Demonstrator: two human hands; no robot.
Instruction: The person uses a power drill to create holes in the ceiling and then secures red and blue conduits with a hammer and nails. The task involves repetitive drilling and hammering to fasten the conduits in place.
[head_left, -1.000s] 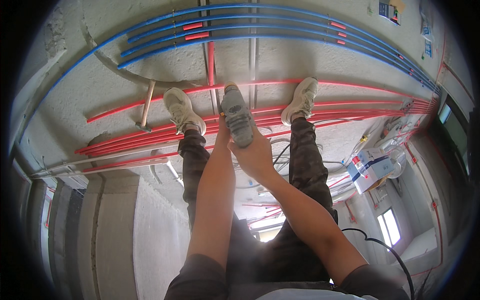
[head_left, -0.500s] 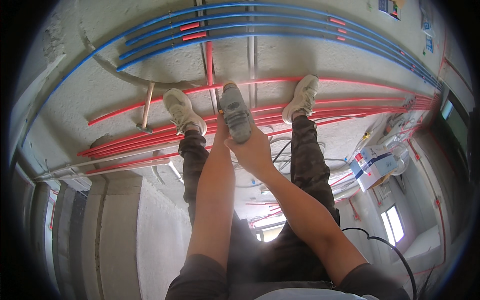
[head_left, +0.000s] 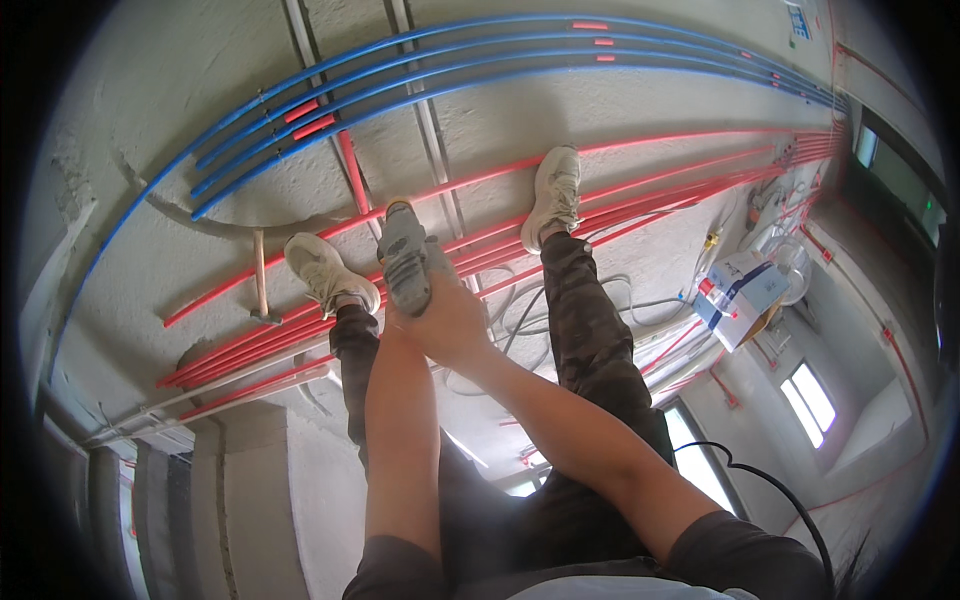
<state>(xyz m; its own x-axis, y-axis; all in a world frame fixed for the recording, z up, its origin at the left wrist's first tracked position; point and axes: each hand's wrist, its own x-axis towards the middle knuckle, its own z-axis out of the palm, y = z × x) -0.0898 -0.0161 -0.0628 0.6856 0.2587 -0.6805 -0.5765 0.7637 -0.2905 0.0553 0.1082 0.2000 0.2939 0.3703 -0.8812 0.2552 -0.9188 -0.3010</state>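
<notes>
Both my hands are closed round a dusty grey power tool [head_left: 406, 258], held out in front of my legs above red pipes [head_left: 620, 144] that run across the concrete floor. My right hand [head_left: 452, 325] wraps its lower end, and my left hand [head_left: 398, 325] is beneath it on the left, its fingers mostly hidden. The tool points away from me; whether its far end touches the floor I cannot tell. My shoes [head_left: 550, 200] stand among the pipes on either side. A hammer with a wooden handle [head_left: 259, 262] lies left of my left shoe.
Blue pipes [head_left: 480, 22] curve across the floor farther away, crossed by metal-lined channels [head_left: 435, 140]. At the right sit a white-and-blue cardboard box [head_left: 745, 300] with a bottle, and loose cables [head_left: 625, 310]. Concrete walls and a bright window [head_left: 808, 405] show toward the rim.
The view has turned, shifting the channels, pipes and shoes leftward. The tool and both hands now appear lower and farther left in the picture, with the grip kept.
</notes>
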